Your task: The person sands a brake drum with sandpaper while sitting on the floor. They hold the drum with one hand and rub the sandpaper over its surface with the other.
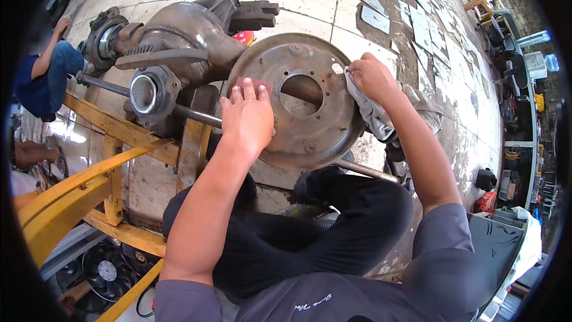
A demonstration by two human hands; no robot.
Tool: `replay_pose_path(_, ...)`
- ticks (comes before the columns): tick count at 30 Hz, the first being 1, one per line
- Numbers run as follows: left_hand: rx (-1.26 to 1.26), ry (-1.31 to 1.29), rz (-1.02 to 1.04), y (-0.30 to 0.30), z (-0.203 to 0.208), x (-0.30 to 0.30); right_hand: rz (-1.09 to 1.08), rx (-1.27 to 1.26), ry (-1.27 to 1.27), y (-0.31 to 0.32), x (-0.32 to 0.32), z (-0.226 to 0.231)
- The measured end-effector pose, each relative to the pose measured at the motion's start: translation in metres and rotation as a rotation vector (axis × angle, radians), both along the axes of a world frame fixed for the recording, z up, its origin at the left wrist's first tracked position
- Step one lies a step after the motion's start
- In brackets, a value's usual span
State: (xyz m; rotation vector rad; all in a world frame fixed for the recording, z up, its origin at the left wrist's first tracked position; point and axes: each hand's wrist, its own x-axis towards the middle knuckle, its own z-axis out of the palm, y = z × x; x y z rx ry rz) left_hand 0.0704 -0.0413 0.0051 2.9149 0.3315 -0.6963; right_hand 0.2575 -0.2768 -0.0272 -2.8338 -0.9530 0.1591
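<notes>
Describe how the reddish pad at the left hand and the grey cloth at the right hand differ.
Colour: the reddish pad is brownish red; the grey cloth is pale grey.
Pose: the pad lies flat against the face of the round plate; the cloth hangs in folds by its right edge.
Hold: the left hand presses the pad with spread fingers; the right hand pinches the cloth.
Shared: each is in contact with a hand.

Remote head view, my notes: round metal plate (291,129), brown-grey, surface dull and stained; faces me tilted, with a raised rim and a large centre hole ringed by small ones. Reddish-brown pad (255,83) lies against its left face, partly covered. I record a crumpled grey cloth (369,110) at its right rim.
</notes>
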Motion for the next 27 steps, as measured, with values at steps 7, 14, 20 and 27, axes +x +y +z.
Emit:
replay_pose_path(7, -0.017, -0.025, 0.021, 0.003, -0.006, -0.001, 0.136, -0.330, -0.062, -0.008, -0.048, 0.016)
replay_pose_path(14, -0.039, -0.045, 0.032, 0.004, -0.007, -0.005, 0.204, -0.201, -0.271, -0.038, -0.060, 0.008)
replay_pose_path(20, -0.026, -0.044, 0.030, 0.002, -0.010, -0.004, 0.156, 0.109, -0.264, 0.009, 0.006, -0.016)
replay_pose_path(27, -0.001, -0.010, 0.013, 0.002, -0.006, -0.002, 0.217, -0.014, -0.115, -0.009, 0.002, 0.005)
